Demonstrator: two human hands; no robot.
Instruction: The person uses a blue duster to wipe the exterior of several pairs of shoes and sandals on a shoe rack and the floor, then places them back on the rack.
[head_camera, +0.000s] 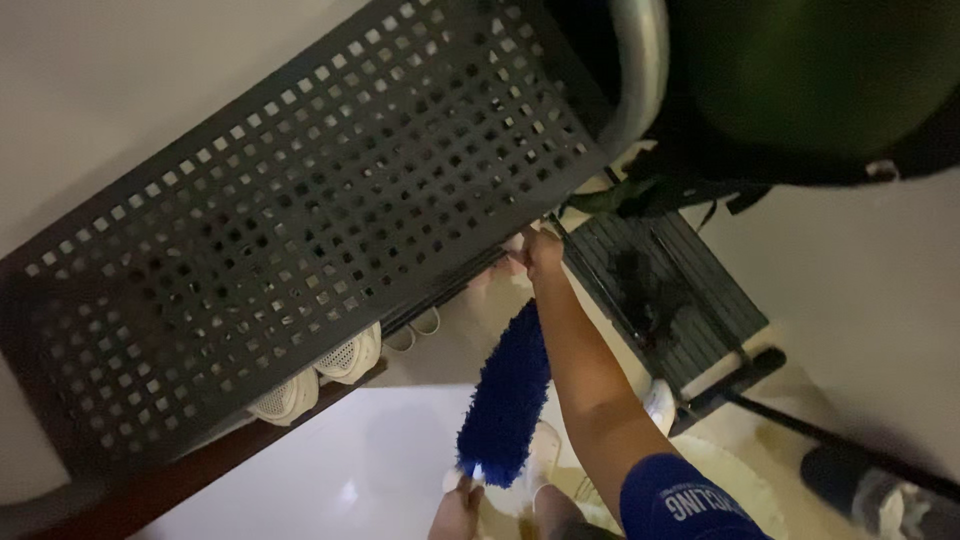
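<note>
A dark perforated metal shoe rack (300, 230) fills the left and middle of the view. My right hand (543, 250) reaches forward to the rack's right end, fingers curled on its edge. My right arm wears a blue sleeve (680, 500). At the bottom edge my left hand (455, 512) grips the handle of a fluffy blue duster (505, 400). The duster's head points up toward the rack and hangs just left of my right forearm.
White sneakers (345, 358) and pale slippers (425, 322) sit under the rack's top shelf. A dark slatted panel (690, 270) lies to the right, with a black pole (800, 428) and a shoe (880, 497) beyond. A green-black bag (800, 90) hangs top right.
</note>
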